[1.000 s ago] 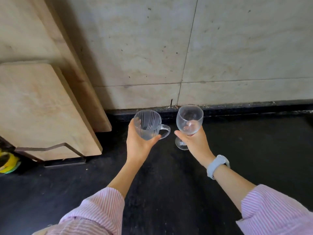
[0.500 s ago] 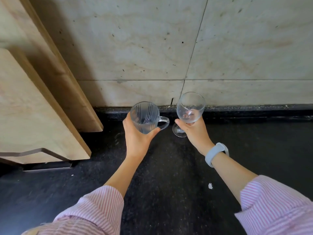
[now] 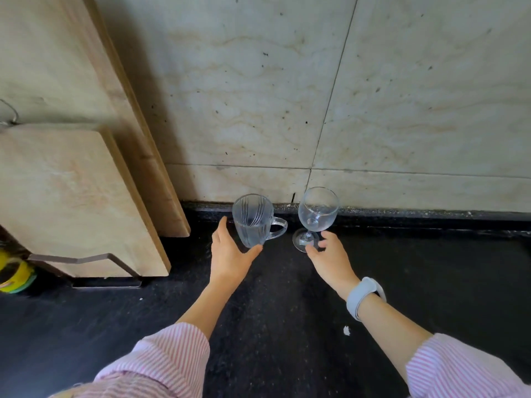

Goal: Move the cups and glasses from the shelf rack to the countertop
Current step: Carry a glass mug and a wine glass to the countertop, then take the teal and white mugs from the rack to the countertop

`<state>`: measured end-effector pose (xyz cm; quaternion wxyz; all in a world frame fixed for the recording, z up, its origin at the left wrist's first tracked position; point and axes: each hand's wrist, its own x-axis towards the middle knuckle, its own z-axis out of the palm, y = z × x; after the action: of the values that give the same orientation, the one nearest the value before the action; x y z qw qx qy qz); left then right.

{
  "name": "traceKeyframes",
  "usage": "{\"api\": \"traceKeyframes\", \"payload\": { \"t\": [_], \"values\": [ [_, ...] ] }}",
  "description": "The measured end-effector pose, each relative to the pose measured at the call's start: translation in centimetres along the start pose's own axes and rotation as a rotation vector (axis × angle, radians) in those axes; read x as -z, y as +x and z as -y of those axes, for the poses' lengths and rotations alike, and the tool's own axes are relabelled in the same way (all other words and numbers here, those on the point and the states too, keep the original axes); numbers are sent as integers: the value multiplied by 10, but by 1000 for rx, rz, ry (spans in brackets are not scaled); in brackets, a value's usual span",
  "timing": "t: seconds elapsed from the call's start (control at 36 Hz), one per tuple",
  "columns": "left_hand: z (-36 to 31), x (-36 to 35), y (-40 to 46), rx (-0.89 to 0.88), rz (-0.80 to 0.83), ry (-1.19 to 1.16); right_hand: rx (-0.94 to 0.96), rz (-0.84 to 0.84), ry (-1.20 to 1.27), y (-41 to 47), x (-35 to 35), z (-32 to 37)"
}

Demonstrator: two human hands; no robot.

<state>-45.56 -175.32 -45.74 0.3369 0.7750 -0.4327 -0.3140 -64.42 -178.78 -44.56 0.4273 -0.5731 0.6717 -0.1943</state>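
Observation:
A clear glass mug (image 3: 254, 221) with etched lines and a handle on its right stands upright on the black countertop (image 3: 402, 268) near the back wall. Beside it to the right stands a clear wine glass (image 3: 316, 215) on its round foot. My left hand (image 3: 230, 255) is spread open just below and left of the mug, thumb tip and fingers near its base. My right hand (image 3: 330, 258) is open just in front of the wine glass's foot, fingertips close to it. Neither hand grips its glass.
Two wooden cutting boards (image 3: 74, 196) lean against the wall at left, held in a metal stand (image 3: 106, 282). A yellow-green object (image 3: 14, 275) sits at the far left edge. A small white scrap (image 3: 346, 330) lies on the counter. The tiled wall (image 3: 373, 110) rises right behind the glasses.
Both hands lowered the mug and the wine glass onto the countertop and let go of them. The fingers have opened and drawn back slightly.

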Motion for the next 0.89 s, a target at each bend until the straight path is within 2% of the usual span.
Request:
{"api": "traceKeyframes", "payload": {
  "t": [0.08,0.14,0.25,0.36,0.47,0.61,0.75,0.89],
  "values": [
    [-1,20,-14,-31,-8,136,-58,91,-113,-21,-2,6],
    [-2,38,-26,-104,-15,293,-25,192,-191,-36,-6,18],
    [-2,86,-54,-233,-36,538,175,279,-347,-68,-15,58],
    [6,150,-93,-267,-129,666,478,236,-570,-110,-29,105],
    [30,219,-149,-219,-272,705,704,221,-665,-164,-53,146],
    [65,311,-243,-58,-427,721,944,292,-661,-255,-107,198],
    [108,401,-370,98,-639,732,1187,419,-581,-385,-170,236],
    [155,468,-529,238,-873,756,1342,574,-499,-542,-231,243]
  ]
}}
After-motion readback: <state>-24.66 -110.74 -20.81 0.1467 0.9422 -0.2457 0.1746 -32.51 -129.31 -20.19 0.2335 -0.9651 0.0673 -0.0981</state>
